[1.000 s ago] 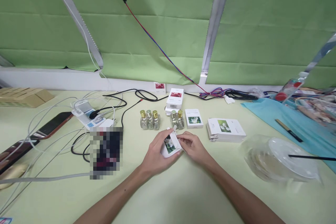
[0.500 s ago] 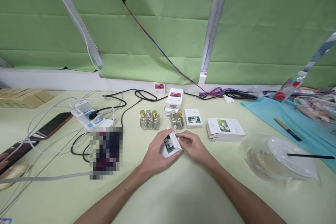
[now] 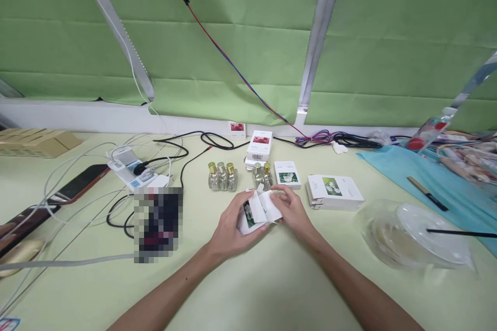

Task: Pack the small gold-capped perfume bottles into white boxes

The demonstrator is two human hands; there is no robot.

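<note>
The small white box (image 3: 257, 213), printed with a flower, sits mid-surface between both hands, its top flaps open. The left hand (image 3: 232, 223) curls round the box's left side and grips it. The right hand (image 3: 294, 210) closes its fingertips on the raised flap at the right.

Just beyond, toward the far edge, stand three gold-capped bottles (image 3: 222, 176) and two more bottles (image 3: 262, 176), a flat carton (image 3: 288, 175) and a stack of cartons (image 3: 334, 191). A clear bag of lids (image 3: 414, 236) lies near the right edge, well apart from the hands.
</note>
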